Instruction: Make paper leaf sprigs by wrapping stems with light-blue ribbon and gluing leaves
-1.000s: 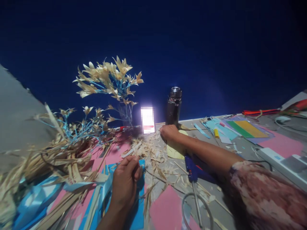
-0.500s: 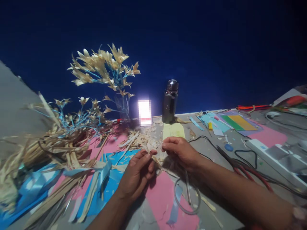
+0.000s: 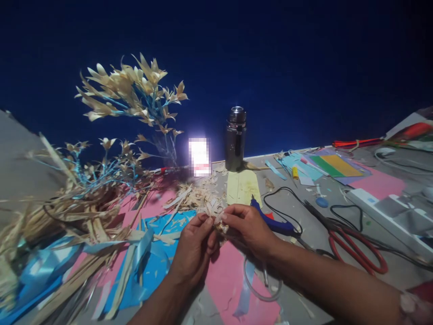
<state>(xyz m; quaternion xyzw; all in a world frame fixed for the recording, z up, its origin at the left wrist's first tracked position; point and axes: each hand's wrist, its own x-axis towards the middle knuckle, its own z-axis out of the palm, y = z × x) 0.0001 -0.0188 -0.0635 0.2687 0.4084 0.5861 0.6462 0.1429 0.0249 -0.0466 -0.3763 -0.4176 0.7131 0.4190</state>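
Over the pink paper (image 3: 225, 280), my left hand (image 3: 198, 241) is closed, thumb and fingers pinching a small pale piece that looks like dried husk (image 3: 219, 220). The thumb and forefinger of my right hand (image 3: 248, 225) pinch the same piece from the other side. Fingers cover most of its shape. Just past my right hand lies a blue glue gun (image 3: 275, 224), partly hidden by that hand. A pile of husk scraps (image 3: 199, 196) lies beyond my fingertips. Below my right wrist a loop of pale wire or tubing (image 3: 262, 298) rests on the pink paper.
Red-handled scissors (image 3: 358, 253) and a white power strip (image 3: 389, 225) lie on the right. A dark thermos (image 3: 236, 144) stands behind yellow paper (image 3: 241, 187). On the left are husk flowers on blue stems (image 3: 135, 97), husk strips (image 3: 98, 225) and blue sheets (image 3: 152, 266). A lit, blurred-out screen (image 3: 199, 155) stands centrally.
My right hand has come down and left to meet my left hand at the small piece. The glue gun and scissors now show more fully as the view shifted.
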